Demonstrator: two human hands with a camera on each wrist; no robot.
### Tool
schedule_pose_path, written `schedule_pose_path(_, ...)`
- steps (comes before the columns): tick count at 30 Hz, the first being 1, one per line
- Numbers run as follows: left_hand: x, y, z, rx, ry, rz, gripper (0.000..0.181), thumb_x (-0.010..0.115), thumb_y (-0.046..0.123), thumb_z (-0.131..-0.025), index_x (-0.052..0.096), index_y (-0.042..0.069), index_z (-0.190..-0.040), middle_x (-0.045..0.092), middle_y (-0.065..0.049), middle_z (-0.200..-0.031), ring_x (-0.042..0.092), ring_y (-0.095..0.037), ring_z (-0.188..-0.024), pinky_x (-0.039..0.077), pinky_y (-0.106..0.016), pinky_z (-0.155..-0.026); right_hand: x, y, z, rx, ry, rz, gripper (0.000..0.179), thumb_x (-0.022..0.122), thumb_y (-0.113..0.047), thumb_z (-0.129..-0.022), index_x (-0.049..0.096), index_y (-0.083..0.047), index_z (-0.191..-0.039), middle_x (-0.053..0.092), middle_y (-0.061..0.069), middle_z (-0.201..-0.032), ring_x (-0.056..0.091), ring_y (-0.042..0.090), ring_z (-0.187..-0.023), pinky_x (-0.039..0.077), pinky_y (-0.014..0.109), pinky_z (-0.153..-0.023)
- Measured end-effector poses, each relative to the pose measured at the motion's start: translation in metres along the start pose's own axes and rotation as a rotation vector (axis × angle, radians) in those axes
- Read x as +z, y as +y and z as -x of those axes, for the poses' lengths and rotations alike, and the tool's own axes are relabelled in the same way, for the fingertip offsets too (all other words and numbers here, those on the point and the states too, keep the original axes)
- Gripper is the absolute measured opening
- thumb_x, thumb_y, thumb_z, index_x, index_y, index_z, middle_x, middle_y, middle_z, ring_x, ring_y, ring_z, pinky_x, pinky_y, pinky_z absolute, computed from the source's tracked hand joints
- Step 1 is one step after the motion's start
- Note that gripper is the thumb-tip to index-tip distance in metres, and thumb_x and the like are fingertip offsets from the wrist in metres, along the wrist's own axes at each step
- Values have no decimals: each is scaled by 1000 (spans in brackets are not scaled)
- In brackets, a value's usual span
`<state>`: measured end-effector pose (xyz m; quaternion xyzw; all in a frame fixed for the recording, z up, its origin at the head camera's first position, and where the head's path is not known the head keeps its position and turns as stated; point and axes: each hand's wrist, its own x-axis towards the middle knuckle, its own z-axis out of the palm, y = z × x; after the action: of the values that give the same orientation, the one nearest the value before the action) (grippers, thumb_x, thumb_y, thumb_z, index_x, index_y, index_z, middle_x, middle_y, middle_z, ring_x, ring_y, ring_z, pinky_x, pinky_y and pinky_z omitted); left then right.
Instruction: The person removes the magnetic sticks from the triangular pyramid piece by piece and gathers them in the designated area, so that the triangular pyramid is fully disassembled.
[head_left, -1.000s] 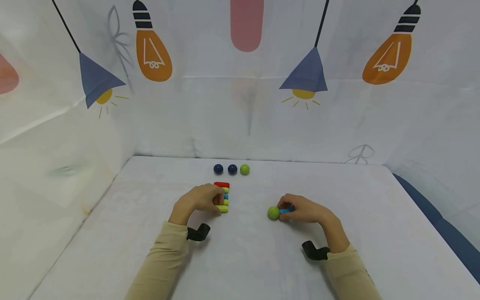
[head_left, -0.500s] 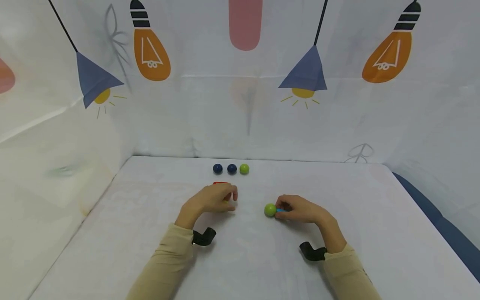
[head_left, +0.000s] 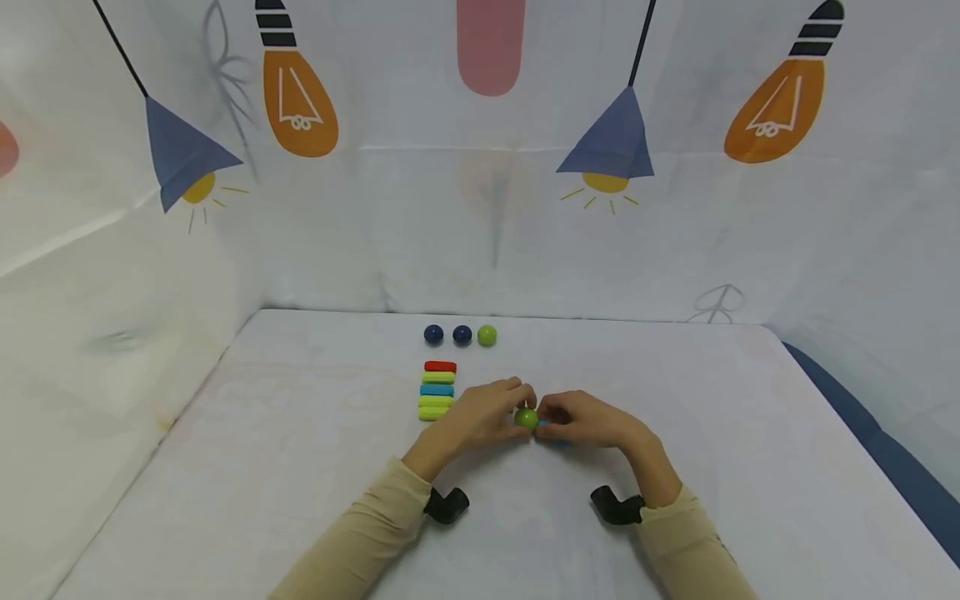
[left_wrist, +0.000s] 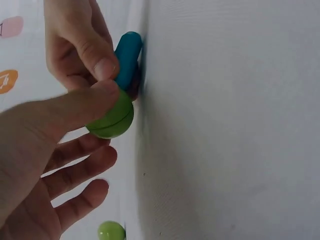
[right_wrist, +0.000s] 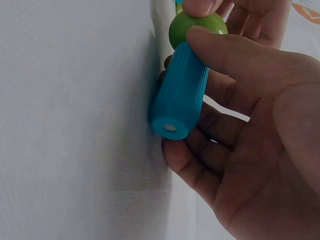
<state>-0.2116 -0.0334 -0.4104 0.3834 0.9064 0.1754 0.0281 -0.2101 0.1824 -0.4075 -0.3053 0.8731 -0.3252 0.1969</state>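
Observation:
Between thumb and fingers, my left hand (head_left: pixel 487 412) pinches a green ball (head_left: pixel 527 418); in the left wrist view the thumb lies across the ball (left_wrist: pixel 117 120) and the other fingers spread below it. My right hand (head_left: pixel 592 419) pinches a blue ribbed stick (right_wrist: pixel 181 92) near the end that meets the ball. Ball and stick touch end to end, low over the table. A pale spot shows in the stick's near end in the right wrist view. Part of the stick is hidden by the right fingers in the head view.
Left of the hands lies a column of sticks: a red stick (head_left: pixel 440 367), a blue stick (head_left: pixel 437 390) and several yellow-green sticks (head_left: pixel 435 413). Behind them sit two dark blue balls (head_left: pixel 462 335) and another green ball (head_left: pixel 487 336). A white curtain borders the white table (head_left: pixel 225 467).
My left hand has moved right from the stick column and now grips the green ball. The sticks are uncovered. My right hand, with the blue stick, has shifted slightly left.

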Motion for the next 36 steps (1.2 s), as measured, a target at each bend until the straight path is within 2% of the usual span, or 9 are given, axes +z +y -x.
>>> schedule_pose_path(4, -3, -5, 1, 23, 19, 24, 29, 72, 29, -82, 61, 21, -108, 56, 8, -95, 51, -6, -84, 45, -18, -72, 1, -1, -2, -43, -28, -14, 15, 64, -28, -90, 65, -14, -97, 59, -7, -81, 51, 6, -72, 44, 21, -66)
schedule_pose_path(6, -6, -10, 2, 29, 50, 30, 28, 71, 25, -81, 61, 19, -107, 57, 6, -95, 53, -8, -86, 46, -20, -75, 1, -1, -2, -62, -45, -16, 14, 64, -26, -90, 65, -14, -97, 59, -7, -81, 50, 5, -72, 43, 21, -66)
schedule_pose_path(9, -12, -22, 5, -2, 115, 58, 28, 71, 22, -81, 61, 17, -107, 58, 5, -98, 55, -10, -89, 47, -22, -79, 2, -1, -2, -79, -61, -8, 12, 64, -25, -90, 66, -15, -96, 58, -7, -79, 50, 4, -70, 43, 20, -64)
schedule_pose_path(13, -27, -47, 12, -82, 214, 134, 29, 72, 21, -82, 61, 14, -108, 60, 3, -98, 59, -15, -90, 49, -26, -79, 4, -1, -3, -74, -57, -7, 11, 64, -27, -90, 66, -17, -95, 57, -6, -77, 49, 5, -69, 43, 20, -63)
schedule_pose_path(17, -42, -76, 21, -169, 350, 223, 30, 72, 18, -84, 61, 7, -110, 63, -4, -99, 61, -22, -88, 51, -32, -77, 5, 0, -3, -51, -58, -15, 11, 65, -28, -90, 65, -19, -94, 56, -6, -77, 49, 6, -69, 42, 20, -62)
schedule_pose_path(23, -47, -113, 36, -382, 516, 310, 37, 69, 19, -87, 57, 6, -119, 62, -11, -113, 60, -27, -95, 50, -39, -84, 5, 3, -3, -44, -50, -9, 11, 65, -30, -89, 65, -20, -93, 55, -5, -77, 48, 7, -70, 41, 21, -63)
schedule_pose_path(26, -45, -125, 40, -462, 561, 359, 37, 67, 20, -88, 56, 7, -121, 62, -12, -118, 59, -29, -100, 48, -41, -88, 5, 3, -3, -45, -44, -22, 12, 66, -31, -88, 65, -20, -93, 55, -5, -77, 48, 7, -71, 42, 21, -63)
schedule_pose_path(30, -40, -135, 42, -548, 588, 433, 36, 66, 19, -89, 56, 7, -121, 62, -15, -119, 59, -31, -100, 48, -42, -87, 6, 4, -3, -31, -31, -17, 10, 66, -32, -88, 65, -24, -93, 54, -7, -76, 48, 6, -69, 42, 21, -62)
schedule_pose_path(36, -32, -146, 39, -611, 621, 447, 37, 65, 17, -89, 56, 5, -122, 62, -18, -120, 59, -31, -101, 46, -43, -89, 5, 5, -3, 15, -21, -21, 8, 63, -35, -90, 64, -27, -93, 51, -8, -69, 46, 3, -62, 40, 20, -58)
